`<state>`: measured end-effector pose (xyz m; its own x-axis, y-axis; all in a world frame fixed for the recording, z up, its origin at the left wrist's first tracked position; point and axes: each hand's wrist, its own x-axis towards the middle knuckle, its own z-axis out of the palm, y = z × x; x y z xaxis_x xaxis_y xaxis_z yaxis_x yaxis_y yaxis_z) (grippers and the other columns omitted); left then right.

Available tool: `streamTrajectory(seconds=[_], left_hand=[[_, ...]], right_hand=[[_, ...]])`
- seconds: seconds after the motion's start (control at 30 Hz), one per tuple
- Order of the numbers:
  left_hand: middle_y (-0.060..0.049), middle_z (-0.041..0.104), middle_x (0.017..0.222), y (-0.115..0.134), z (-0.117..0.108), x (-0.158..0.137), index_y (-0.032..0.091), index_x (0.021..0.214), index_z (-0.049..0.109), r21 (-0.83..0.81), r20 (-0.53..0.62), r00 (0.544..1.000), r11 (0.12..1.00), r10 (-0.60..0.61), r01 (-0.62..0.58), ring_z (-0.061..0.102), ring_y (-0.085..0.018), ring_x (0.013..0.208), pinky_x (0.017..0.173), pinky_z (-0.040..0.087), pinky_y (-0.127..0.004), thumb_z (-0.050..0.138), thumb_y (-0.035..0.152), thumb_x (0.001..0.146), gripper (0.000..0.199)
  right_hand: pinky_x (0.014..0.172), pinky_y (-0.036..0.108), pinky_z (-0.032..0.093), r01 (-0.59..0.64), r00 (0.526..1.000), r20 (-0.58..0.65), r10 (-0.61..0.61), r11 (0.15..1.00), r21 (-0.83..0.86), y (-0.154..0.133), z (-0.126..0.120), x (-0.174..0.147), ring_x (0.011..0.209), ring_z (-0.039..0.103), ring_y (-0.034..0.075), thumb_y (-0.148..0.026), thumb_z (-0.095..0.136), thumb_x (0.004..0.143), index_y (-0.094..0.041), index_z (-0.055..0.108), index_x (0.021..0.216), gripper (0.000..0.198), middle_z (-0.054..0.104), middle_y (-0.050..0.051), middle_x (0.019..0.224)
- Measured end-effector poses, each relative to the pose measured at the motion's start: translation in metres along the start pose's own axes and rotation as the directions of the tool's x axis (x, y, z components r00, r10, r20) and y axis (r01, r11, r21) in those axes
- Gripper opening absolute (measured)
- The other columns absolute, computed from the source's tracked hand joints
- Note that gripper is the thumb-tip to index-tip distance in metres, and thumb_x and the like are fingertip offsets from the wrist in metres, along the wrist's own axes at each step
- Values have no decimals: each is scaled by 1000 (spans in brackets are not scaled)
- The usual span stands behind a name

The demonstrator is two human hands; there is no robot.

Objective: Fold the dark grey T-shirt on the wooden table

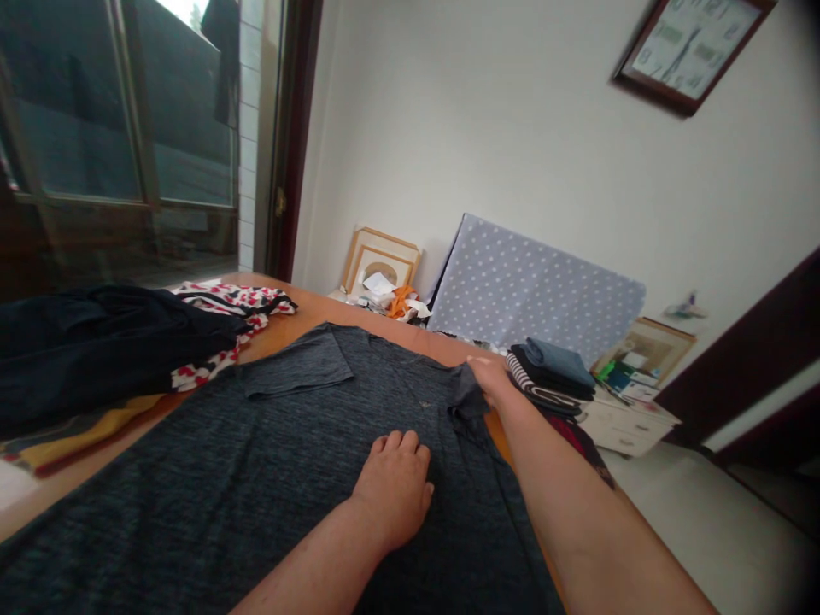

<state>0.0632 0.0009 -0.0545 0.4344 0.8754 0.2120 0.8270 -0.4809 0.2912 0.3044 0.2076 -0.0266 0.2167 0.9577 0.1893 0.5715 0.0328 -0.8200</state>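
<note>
A dark grey T-shirt [256, 461] lies spread over the wooden table, its collar toward the far edge. Its left-side sleeve lies folded inward over the body. My left hand [397, 487] rests palm down on the middle of the shirt, fingers lying on the cloth. At the far right shoulder, my right hand [487, 377] grips the other sleeve, which is bunched and lifted a little; the fingertips are partly hidden.
Dark clothes [115, 342] and a red-and-white patterned garment [237, 299] lie at the table's left. A folded clothes stack [554, 371] stands at the right edge, near a white drawer cabinet [631, 423]. Behind the table is a polka-dot cloth cover [531, 282].
</note>
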Motion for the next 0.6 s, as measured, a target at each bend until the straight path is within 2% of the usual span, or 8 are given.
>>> streamTrajectory(seconds=[0.13,0.3,0.4,0.5,0.6], left_hand=[[-12,59,111,0,1,0,20,105,65,3,-12,1000,1000,12,-12,53,-31,107,93,44,-49,54,37,86,28],[-12,59,112,-1,0,0,20,105,65,3,-15,1000,1000,16,-16,53,-31,107,93,44,-49,54,37,85,28],[-13,59,113,-1,1,1,20,105,65,1,-19,1000,1000,18,-18,53,-31,107,93,44,-49,54,38,85,29],[-13,59,112,-1,1,1,20,105,65,2,-19,1000,1000,22,-22,53,-31,107,94,44,-49,53,38,85,29],[-13,59,113,-1,0,1,20,106,65,2,-12,1000,1000,19,-19,53,-30,108,94,43,-49,53,37,85,29]], right_hand=[[51,22,49,-70,995,69,69,997,13,-5,7,-8,55,65,13,-37,46,94,-16,65,103,29,71,6,74],[44,19,41,-100,994,32,102,992,-81,10,-10,-37,46,58,11,-34,51,90,-16,61,86,21,65,2,63],[45,20,37,-79,994,57,88,985,-153,19,-17,-63,44,53,11,-39,58,86,-17,60,76,24,60,0,57],[50,21,35,41,989,149,-2,966,-254,25,-17,-90,52,53,12,-51,66,80,-18,61,71,34,59,-1,57],[56,22,33,210,967,217,-130,894,-396,29,-12,-107,62,53,13,-54,73,72,-20,64,75,35,62,-1,67]])
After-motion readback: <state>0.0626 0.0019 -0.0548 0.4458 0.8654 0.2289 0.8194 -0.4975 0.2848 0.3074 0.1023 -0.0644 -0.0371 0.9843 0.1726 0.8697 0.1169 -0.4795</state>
